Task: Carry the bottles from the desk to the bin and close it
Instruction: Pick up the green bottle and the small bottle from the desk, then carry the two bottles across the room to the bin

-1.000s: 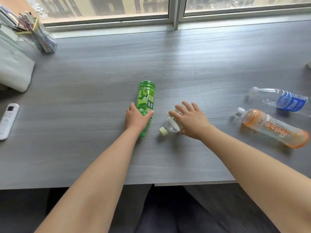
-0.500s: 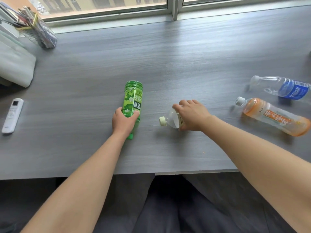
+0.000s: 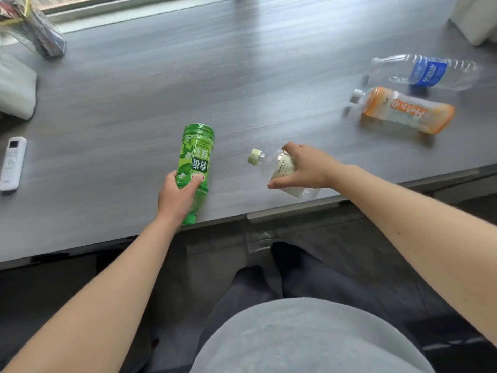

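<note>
step: pickup, first pair | left hand [image 3: 176, 196] wraps green bottle [image 3: 195, 164], right hand [image 3: 305, 168] grips clear bottle [image 3: 279, 168], both at table [image 3: 134, 103] front edge | orange bottle [image 3: 403, 110], blue-label bottle [image 3: 425, 71] lie far right | next: turn, find bin, unseen

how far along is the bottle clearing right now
Nothing has been binned yet. In hand: the left hand grips the green bottle, and the right hand grips the clear bottle with the pale cap. Left: the orange bottle and the blue-label bottle lie on the desk. No bin is in view.
</note>
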Demonstrator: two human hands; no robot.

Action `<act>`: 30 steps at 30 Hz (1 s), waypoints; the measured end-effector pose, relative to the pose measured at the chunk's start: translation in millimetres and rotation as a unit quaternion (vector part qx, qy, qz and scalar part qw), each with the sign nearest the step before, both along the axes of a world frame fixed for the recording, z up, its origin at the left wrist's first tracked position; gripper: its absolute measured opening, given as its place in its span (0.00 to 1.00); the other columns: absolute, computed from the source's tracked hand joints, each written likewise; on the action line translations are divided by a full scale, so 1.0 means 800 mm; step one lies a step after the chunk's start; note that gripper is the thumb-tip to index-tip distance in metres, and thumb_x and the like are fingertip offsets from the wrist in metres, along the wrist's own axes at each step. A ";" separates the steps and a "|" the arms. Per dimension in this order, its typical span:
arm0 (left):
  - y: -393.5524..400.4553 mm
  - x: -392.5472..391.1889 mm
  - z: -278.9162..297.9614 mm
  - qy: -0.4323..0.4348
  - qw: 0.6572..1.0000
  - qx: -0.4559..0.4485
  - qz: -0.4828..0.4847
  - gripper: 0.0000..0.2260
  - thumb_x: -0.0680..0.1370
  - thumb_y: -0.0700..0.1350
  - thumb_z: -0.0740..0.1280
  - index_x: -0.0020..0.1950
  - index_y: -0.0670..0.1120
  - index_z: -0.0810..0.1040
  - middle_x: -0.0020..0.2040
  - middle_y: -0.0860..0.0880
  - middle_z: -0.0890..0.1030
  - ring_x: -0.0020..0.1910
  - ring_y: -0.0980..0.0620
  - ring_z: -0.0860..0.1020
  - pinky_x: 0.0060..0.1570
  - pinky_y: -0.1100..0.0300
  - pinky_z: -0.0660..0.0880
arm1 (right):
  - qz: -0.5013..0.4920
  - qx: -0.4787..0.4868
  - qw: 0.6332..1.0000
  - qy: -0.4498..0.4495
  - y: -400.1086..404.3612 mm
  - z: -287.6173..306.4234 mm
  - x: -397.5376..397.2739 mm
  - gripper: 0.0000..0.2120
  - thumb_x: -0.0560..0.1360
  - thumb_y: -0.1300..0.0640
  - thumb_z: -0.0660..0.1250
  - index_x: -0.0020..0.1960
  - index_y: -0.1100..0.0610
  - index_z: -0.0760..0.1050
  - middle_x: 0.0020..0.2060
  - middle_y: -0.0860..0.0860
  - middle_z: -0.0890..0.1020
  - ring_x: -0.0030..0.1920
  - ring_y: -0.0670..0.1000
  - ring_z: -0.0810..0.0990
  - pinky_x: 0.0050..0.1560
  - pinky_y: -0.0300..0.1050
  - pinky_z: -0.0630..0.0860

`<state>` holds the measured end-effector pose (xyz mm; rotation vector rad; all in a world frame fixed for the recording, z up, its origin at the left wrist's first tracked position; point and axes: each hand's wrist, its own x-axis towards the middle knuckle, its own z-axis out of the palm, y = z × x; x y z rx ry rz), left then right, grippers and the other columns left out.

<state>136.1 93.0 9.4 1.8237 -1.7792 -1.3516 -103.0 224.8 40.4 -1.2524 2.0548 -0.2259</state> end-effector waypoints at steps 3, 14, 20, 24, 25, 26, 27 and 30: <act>0.031 0.033 0.002 0.022 0.998 0.004 -0.059 0.22 0.69 0.53 0.70 0.60 0.47 0.73 0.50 0.49 0.79 0.49 0.49 0.79 0.49 0.54 0.76 | -0.080 -0.007 0.994 -0.068 0.040 0.003 0.037 0.37 0.60 0.33 0.71 0.60 0.54 0.68 0.49 0.52 0.80 0.44 0.51 0.78 0.38 0.45 0.74; 0.129 0.117 0.008 0.008 0.961 0.004 -0.278 0.19 0.69 0.54 0.70 0.58 0.53 0.73 0.46 0.61 0.79 0.46 0.64 0.78 0.43 0.66 0.72 | -0.313 0.016 0.933 -0.175 0.230 -0.024 0.134 0.35 0.59 0.32 0.69 0.59 0.49 0.67 0.47 0.46 0.79 0.47 0.46 0.79 0.40 0.42 0.74; 0.180 0.108 -0.019 -0.067 0.927 0.004 -0.370 0.18 0.71 0.52 0.70 0.59 0.53 0.71 0.47 0.56 0.78 0.46 0.56 0.78 0.44 0.61 0.72 | -0.419 0.035 0.887 -0.189 0.347 -0.051 0.151 0.36 0.57 0.31 0.69 0.58 0.50 0.69 0.48 0.49 0.80 0.48 0.49 0.79 0.44 0.46 0.76; 0.213 0.087 -0.041 -0.123 0.918 0.016 -0.376 0.22 0.71 0.52 0.70 0.63 0.47 0.71 0.51 0.51 0.77 0.49 0.50 0.75 0.48 0.57 0.70 | -0.492 0.058 0.847 -0.192 0.430 -0.069 0.162 0.35 0.55 0.30 0.69 0.54 0.49 0.70 0.46 0.48 0.80 0.46 0.48 0.79 0.38 0.43 0.72; 0.221 0.080 -0.046 -0.135 0.911 0.017 -0.390 0.23 0.71 0.52 0.70 0.63 0.46 0.70 0.51 0.50 0.77 0.49 0.50 0.75 0.48 0.57 0.69 | -0.513 0.062 0.835 -0.191 0.451 -0.073 0.165 0.35 0.54 0.30 0.69 0.53 0.49 0.70 0.46 0.47 0.80 0.45 0.47 0.79 0.37 0.42 0.72; 0.230 0.074 -0.050 -0.147 0.902 0.016 -0.406 0.23 0.71 0.52 0.70 0.63 0.46 0.70 0.51 0.50 0.77 0.49 0.49 0.75 0.47 0.57 0.69 | -0.532 0.064 0.822 -0.191 0.472 -0.078 0.169 0.35 0.54 0.30 0.69 0.53 0.49 0.70 0.45 0.47 0.80 0.45 0.47 0.78 0.36 0.42 0.71; 0.238 0.068 -0.055 -0.155 0.893 0.014 -0.422 0.23 0.71 0.52 0.70 0.62 0.46 0.71 0.51 0.49 0.77 0.49 0.49 0.76 0.47 0.57 0.69 | -0.545 0.062 0.814 -0.191 0.491 -0.083 0.173 0.35 0.54 0.29 0.69 0.52 0.49 0.70 0.45 0.47 0.80 0.45 0.48 0.78 0.36 0.42 0.71; 0.259 0.044 -0.064 -0.161 0.869 -0.009 -0.467 0.20 0.70 0.51 0.71 0.59 0.46 0.72 0.48 0.50 0.77 0.45 0.50 0.75 0.42 0.58 0.69 | -0.574 0.061 0.795 -0.184 0.536 -0.093 0.181 0.35 0.54 0.29 0.69 0.50 0.51 0.72 0.44 0.50 0.81 0.46 0.52 0.80 0.37 0.44 0.71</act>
